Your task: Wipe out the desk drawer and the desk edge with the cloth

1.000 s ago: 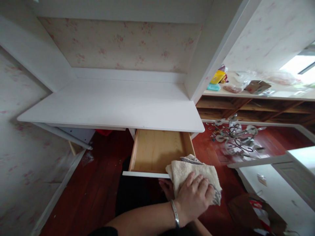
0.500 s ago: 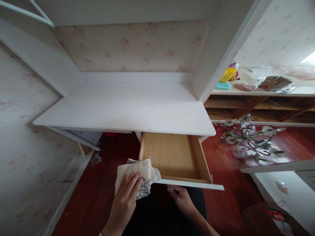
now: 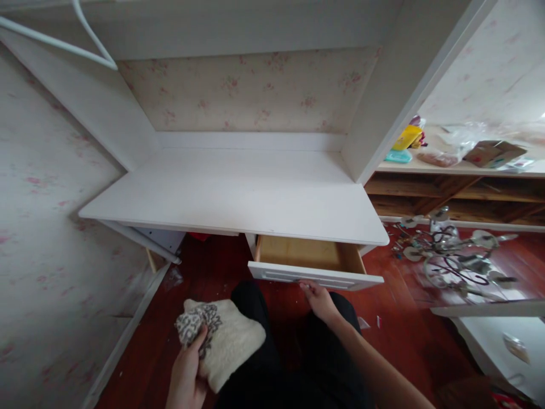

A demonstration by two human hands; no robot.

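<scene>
My left hand grips a cream cloth with a grey pattern, held low above the floor and against my leg. Its thumb presses on the patterned part, and the other fingers are hidden beneath. At the front of the white drawer, my right hand has its fingers closed at the middle of the panel. What they grip there is too small to make out, probably the drawer's knob. The drawer stands partly out from under the white desk, and its bare wooden inside shows.
A metal chandelier with several arms lies on the red wooden floor to the right. Behind it, a low shelf carries plastic bags and a cardboard box. White furniture stands at lower right.
The drawer has slid inward, with my right hand at its front. My left hand has moved down and left, away from the drawer, carrying the cloth. The view has shifted slightly.
</scene>
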